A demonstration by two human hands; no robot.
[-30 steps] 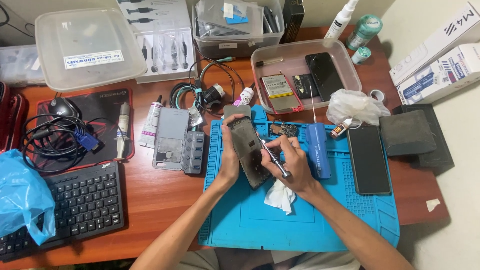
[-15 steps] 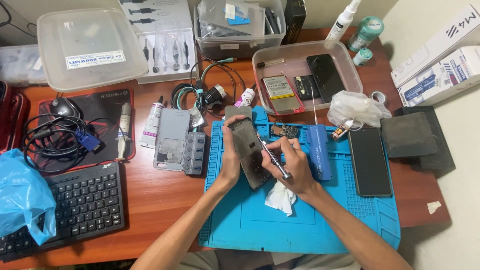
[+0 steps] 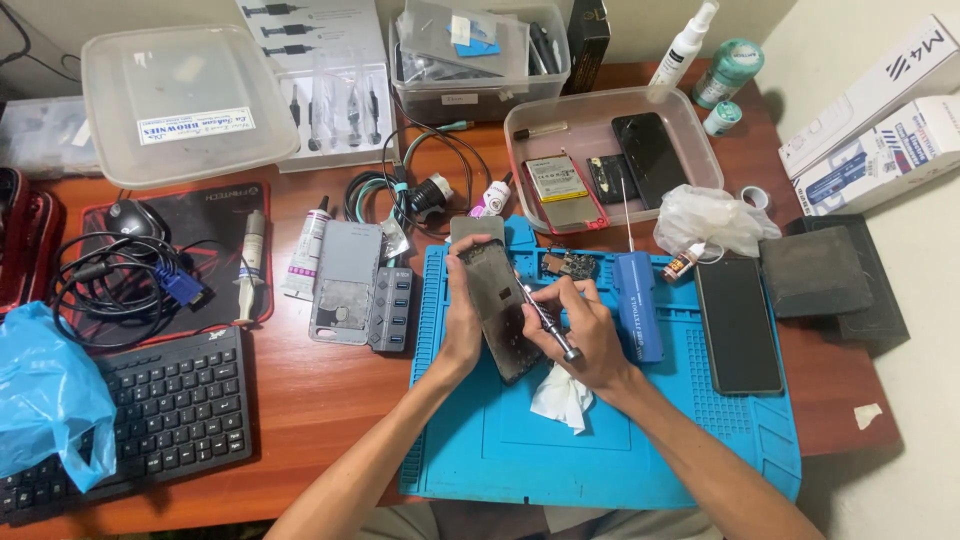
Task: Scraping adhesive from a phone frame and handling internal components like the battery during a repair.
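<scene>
An opened dark phone body (image 3: 497,305) is tilted above the blue work mat (image 3: 620,450). My left hand (image 3: 460,318) grips it along its left edge. My right hand (image 3: 583,335) holds a thin metal screwdriver (image 3: 545,320), its tip resting on the phone's right side. A crumpled white tissue (image 3: 562,398) lies on the mat just under my right hand. A blue-handled screwdriver (image 3: 637,300) lies on the mat right of that hand, near a small circuit board (image 3: 570,265).
A black phone (image 3: 738,325) lies on the mat's right side. A clear tray (image 3: 600,130) with phone parts stands behind. A grey phone back (image 3: 345,280), a USB hub (image 3: 389,308), cables (image 3: 110,285), a keyboard (image 3: 150,420) and a blue bag (image 3: 45,400) lie left.
My hands stay on the phone and screwdriver with only slight shifts; nothing else has visibly moved.
</scene>
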